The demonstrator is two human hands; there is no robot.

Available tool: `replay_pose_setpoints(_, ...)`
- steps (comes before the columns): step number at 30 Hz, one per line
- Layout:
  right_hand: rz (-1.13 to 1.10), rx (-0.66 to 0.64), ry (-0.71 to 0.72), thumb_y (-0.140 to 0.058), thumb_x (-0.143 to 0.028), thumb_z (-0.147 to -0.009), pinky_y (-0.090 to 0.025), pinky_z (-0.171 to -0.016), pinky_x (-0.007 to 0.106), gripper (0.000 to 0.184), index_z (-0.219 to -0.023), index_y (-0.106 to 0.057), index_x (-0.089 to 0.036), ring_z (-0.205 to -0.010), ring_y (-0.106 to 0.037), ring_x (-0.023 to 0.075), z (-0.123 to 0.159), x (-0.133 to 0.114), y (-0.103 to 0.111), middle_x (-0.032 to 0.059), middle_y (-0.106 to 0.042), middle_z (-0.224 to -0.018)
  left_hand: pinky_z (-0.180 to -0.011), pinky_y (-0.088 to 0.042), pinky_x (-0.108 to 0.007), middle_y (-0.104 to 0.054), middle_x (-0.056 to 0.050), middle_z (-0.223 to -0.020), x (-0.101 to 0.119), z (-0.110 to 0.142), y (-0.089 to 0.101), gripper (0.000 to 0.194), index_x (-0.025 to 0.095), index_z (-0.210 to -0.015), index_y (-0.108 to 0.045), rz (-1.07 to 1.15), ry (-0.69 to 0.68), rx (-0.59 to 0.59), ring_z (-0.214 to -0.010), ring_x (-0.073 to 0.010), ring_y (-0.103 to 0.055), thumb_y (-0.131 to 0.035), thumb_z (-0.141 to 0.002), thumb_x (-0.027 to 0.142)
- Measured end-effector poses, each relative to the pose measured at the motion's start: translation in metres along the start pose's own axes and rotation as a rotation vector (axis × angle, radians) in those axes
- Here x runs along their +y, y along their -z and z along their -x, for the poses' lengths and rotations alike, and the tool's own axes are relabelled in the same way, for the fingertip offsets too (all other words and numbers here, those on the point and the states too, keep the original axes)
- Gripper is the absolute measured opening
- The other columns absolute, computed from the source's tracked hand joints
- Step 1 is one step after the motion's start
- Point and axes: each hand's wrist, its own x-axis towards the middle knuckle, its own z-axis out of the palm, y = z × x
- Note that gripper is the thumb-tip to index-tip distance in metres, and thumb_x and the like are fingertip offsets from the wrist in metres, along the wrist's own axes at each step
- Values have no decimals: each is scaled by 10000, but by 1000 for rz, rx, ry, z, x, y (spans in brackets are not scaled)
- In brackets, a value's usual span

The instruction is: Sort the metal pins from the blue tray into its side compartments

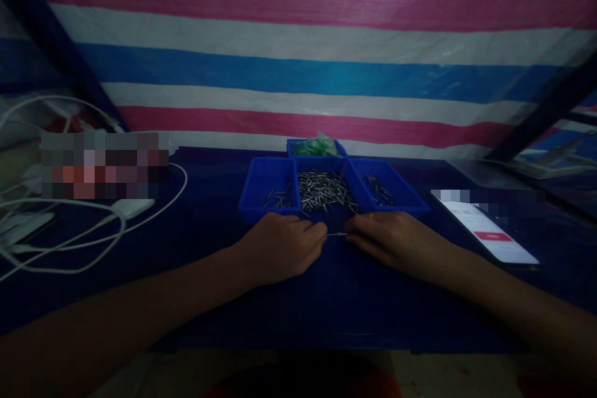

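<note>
Between my two hands a thin metal pin, which looks like a blind rivet [338,234], lies level over the table. Its left end is pinched in the fingertips of my left hand [284,245]. The fingers of my right hand [396,236] close on the other end; both ends are hidden by fingers. Just beyond, a heap of similar rivets [324,191] fills the middle blue tray. Fewer rivets [278,199] lie in the left blue tray [268,175], and a small group [379,191] sits in the right blue tray [396,183].
Behind the trays, a blue bin [291,148] holds a green plastic bag [318,146]. A lit phone [489,230] lies at the right. White cables [124,224] and a white adapter [133,207] spread across the left of the dark blue table [345,305]. A striped sheet [298,74] hangs behind.
</note>
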Motion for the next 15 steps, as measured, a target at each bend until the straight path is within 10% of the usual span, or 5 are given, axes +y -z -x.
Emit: replay_pose_setpoints(15, -10, -19, 7, -377, -282, -886, -394, -575, 245, 192, -908, -531, -169, -624, -551, 132, -2, -1, -1, 19, -569, -718, -495, -373, -237, -578, 24, -623, 0, 0, -1, 202, 179, -754, -493, 0, 9, -18, -562, -132, -548, -346, -875, 246)
